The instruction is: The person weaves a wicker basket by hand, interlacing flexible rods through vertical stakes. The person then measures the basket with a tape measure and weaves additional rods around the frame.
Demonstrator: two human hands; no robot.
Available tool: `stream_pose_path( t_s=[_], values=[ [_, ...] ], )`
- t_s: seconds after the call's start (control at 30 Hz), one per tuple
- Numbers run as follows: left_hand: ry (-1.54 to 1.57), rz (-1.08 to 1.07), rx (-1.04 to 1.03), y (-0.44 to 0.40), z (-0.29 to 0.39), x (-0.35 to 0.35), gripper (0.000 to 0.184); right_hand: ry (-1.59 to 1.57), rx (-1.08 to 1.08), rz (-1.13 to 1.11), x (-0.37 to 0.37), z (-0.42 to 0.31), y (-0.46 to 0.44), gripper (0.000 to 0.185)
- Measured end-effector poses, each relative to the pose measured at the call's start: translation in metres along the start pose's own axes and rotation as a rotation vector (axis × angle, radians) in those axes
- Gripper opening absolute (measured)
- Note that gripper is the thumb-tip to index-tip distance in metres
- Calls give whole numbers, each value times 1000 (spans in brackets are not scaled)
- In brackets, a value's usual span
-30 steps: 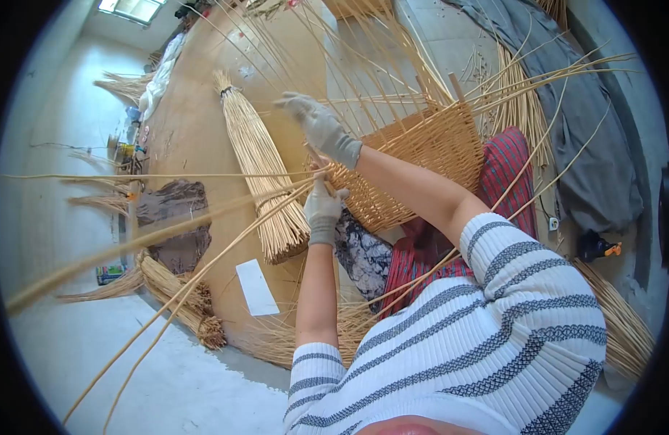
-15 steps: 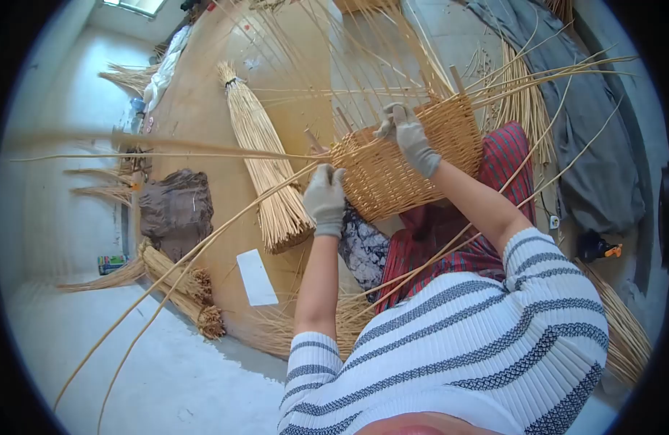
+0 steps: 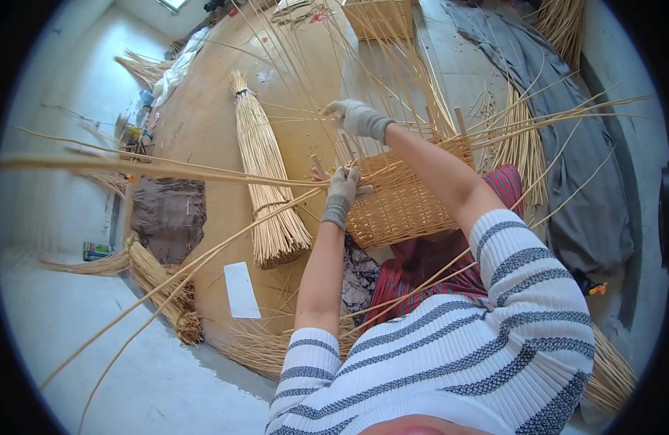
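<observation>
A rectangular wicker basket (image 3: 403, 206), partly woven, sits tilted against my lap, with upright rods rising from its rim. My left hand (image 3: 342, 191), in a pale glove, is closed around wicker rods (image 3: 276, 180) at the basket's left corner, its thumb lying toward the weave. Above the rim, my gloved right hand (image 3: 358, 118) points left with bent fingers, which appear to pinch a thin rod; the fingertips are small and partly blurred. Short thick sticks (image 3: 460, 122) stand at the basket's corners. My right forearm hides part of the rim.
A tied bundle of rods (image 3: 266, 174) lies left of the basket. Beyond are another basket (image 3: 378, 20) and a grey cloth (image 3: 584, 210) with loose rods. A white sheet (image 3: 242, 290) and a brown wrapped bundle (image 3: 168, 221) lie at left. Long rods stick out both sides.
My right hand has moved left from the basket's rim and now hovers above it, nearer my left hand. My left hand stays at the left corner, thumb more outstretched. The view has shifted slightly.
</observation>
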State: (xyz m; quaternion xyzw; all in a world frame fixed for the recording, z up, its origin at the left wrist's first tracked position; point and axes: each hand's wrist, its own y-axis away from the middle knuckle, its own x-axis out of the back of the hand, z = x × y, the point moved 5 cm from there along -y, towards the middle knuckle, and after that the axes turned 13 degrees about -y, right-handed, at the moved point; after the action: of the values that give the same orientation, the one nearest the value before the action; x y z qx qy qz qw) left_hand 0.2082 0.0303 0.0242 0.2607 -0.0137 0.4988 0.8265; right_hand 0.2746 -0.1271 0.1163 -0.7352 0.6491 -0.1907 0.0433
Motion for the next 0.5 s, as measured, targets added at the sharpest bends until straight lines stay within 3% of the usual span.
stream_pose_path(
  t_s=[0.07,0.2,0.23,0.3,0.37,0.5],
  values=[
    [-17,19,-22,1,-1,-4,23,519,-205,301,20,35,2,31],
    [33,12,53,0,2,-5,21,599,-453,412,33,13,40,42],
    [67,7,62,-3,1,-5,18,725,-171,316,38,15,47,45],
    [69,-8,83,-1,-1,-8,20,188,160,473,42,15,98,43],
    [96,0,33,-2,-5,-9,19,-538,82,725,33,11,181,29],
    [98,9,-11,-7,-7,-3,21,-591,-185,718,49,3,204,15]
  ],
)
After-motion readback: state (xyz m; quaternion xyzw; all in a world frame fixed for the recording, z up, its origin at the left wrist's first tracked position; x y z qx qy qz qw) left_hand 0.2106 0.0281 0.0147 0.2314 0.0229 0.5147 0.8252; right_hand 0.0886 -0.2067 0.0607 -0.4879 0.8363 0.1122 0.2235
